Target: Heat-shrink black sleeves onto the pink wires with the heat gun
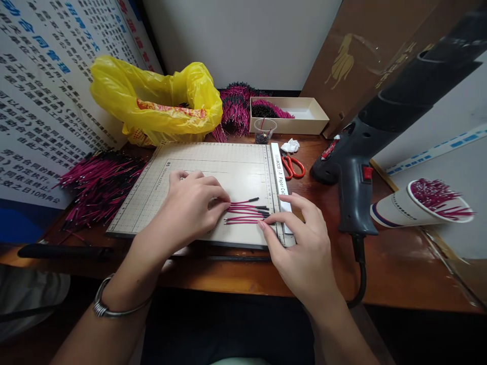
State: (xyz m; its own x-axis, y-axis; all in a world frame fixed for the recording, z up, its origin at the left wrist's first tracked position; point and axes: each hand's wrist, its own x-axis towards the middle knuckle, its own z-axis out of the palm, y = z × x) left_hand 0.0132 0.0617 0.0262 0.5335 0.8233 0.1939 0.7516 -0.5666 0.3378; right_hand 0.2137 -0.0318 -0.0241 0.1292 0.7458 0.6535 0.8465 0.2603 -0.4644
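Observation:
Several short magenta wires (245,208) with black sleeves on their right ends lie side by side on a gridded paper cutter board (198,162). From the left, my left hand (194,200) pinches the bare left end of one wire between thumb and forefinger. My right hand (300,230) comes in at the right edge of the board, thumb and forefinger closed on the black end of a wire near the front of the row. Its other fingers are spread above the board's white strip (279,167). Fingertips partly hide both gripped ends.
Left of the board lies a heap of magenta wires (102,182). Behind stand a yellow plastic bag (152,101), a shallow box (310,116) and a small clear cup (265,131). Red-handled scissors (292,166), a black heat gun (355,187) and a tilted paper cup (395,208) are at right.

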